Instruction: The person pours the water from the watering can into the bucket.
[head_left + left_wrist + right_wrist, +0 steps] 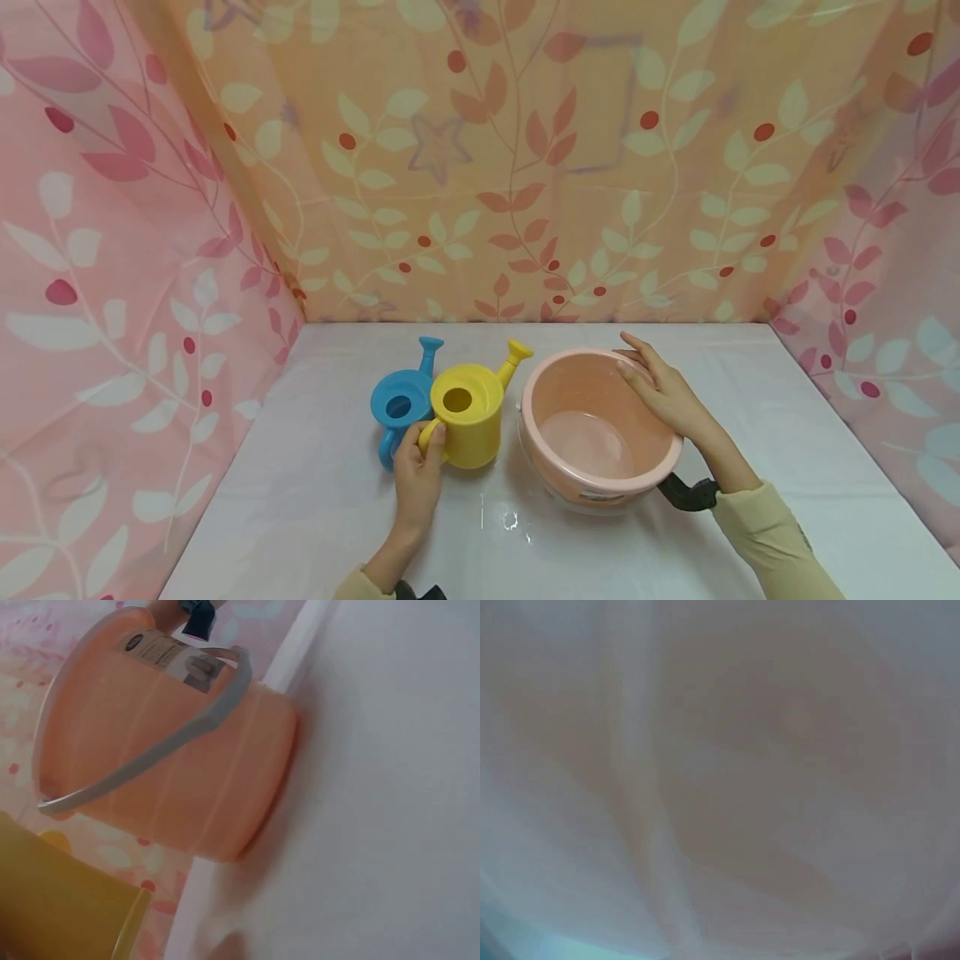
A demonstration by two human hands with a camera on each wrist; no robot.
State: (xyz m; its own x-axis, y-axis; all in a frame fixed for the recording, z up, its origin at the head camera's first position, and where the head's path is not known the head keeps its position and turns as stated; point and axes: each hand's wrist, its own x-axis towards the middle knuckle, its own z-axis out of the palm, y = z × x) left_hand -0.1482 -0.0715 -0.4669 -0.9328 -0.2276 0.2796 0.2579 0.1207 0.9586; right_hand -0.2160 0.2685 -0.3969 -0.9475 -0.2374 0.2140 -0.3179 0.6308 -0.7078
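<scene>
My left hand (418,475) grips the handle of a yellow watering can (477,442), whose spout points to the back right. Just left of it stands a blue watering can (388,392), partly hidden behind the yellow one. A pink bucket (543,454) stands to the right, with nothing visible inside. Over its right rim lies my right hand (663,400), fingers stretched out along the edge. In the left wrist view, the bucket (165,787) shows a grey handle (172,742) hanging across its side, and the yellow watering can (60,900) appears at lower left. The right wrist view is blurred.
All of this is on a white table (300,517). A patterned orange curtain (420,208) closes off the back, with pink curtains (112,275) at the sides. Small shiny spots (510,521) show on the table in front of the yellow can and bucket.
</scene>
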